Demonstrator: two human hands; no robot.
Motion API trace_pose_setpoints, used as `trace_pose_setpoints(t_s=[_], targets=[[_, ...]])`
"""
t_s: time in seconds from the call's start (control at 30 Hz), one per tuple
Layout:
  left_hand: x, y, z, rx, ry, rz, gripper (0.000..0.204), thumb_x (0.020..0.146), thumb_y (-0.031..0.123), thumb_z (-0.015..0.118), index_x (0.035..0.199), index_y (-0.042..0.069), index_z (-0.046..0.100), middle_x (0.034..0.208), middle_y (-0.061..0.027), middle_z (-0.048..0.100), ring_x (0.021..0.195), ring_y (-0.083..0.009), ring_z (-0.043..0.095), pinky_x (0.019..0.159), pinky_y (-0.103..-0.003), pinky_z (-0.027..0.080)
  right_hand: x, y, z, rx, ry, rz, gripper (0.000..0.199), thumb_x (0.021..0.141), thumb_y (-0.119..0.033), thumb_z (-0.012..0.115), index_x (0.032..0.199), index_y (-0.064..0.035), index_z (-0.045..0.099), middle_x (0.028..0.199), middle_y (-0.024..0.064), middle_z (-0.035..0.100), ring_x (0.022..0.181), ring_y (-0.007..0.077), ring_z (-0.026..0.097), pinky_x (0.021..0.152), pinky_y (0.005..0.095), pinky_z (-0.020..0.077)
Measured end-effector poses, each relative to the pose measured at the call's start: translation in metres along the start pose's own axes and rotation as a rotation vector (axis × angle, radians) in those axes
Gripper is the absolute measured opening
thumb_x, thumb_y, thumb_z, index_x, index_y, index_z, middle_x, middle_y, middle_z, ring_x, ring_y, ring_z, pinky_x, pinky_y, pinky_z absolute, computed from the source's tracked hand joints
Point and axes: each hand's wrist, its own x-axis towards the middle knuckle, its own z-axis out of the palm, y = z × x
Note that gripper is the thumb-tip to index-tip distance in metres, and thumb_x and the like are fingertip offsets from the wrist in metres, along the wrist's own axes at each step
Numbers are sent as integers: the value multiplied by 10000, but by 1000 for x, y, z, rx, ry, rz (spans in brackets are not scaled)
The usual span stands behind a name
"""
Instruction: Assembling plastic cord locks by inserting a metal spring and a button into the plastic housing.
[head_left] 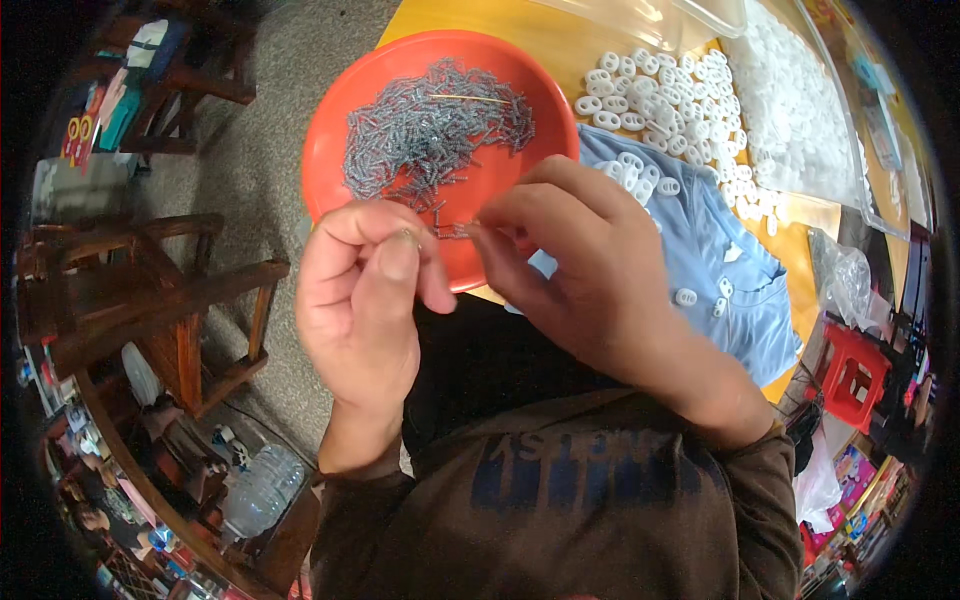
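Item 1: left hand (365, 300). I see it curled, thumb and forefinger pinched together; whatever sits in that grip is too small for me to name.

Item 2: right hand (580, 270). Fingers bent inward, tips meeting the left grip; between the two grips I make out a small grey metal pin (452, 231), held at the point where the fingertips of both hands come together. I cannot tell which hand bears it more firmly.

Item 3: orange plate (335, 130). Round, lying directly beyond both grips, its near rim partly hidden by the fingers.

Item 4: heap of grey pins (430, 130). Spread across the plate's middle, just beyond the grips; one thin yellowish stick lies on top of the heap.

Item 5: white oval pieces (650, 100). A loose pile, each with two holes, beyond and to the right of the right grip, some spilling onto the cloth.

Item 6: light blue garment (710, 260). Spread flat to the right of the right grip, a few white pieces resting on it.

Item 7: clear plastic bag (800, 110) of more white pieces, farther right of the pile.

Item 8: yellow desk (530, 40). Carries the plate, pile and garment.

Item 9: wooden chair (170, 290). On the floor, well to the left of the left grip.
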Motion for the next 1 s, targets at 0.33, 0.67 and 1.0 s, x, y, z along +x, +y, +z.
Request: trace_pose_setpoints(t_s=[0.33, 0.67, 1.0], targets=[[-13, 10, 4, -34, -88, 4, 84, 844, -43, 512, 921, -18, 490, 856, -145, 577, 565, -113, 541, 552, -208, 459, -15, -14, -20, 720, -38, 482, 182, 807, -23, 610, 986, 4, 603, 843, 51, 593, 764, 122, 565, 680, 242, 459], [-38, 13, 35, 69, -221, -105, 226, 758, -149, 548, 952, -37, 520, 871, -114, 566, 681, -122, 561, 597, -221, 464, -48, -19, -47, 1208, 35, 821, 254, 809, -53, 627, 1044, 3, 547, 872, 36, 584, 785, 101, 570, 694, 225, 472], [-45, 1, 47, 478, -280, 113, 291, 698, -141, 616, 958, -29, 551, 818, -110, 587, 686, -136, 559, 600, -221, 427, -65, -15, -62, 926, 35, 566, 219, 811, -2, 623, 1011, -7, 535, 884, 15, 558, 791, 64, 547, 713, 193, 449]])
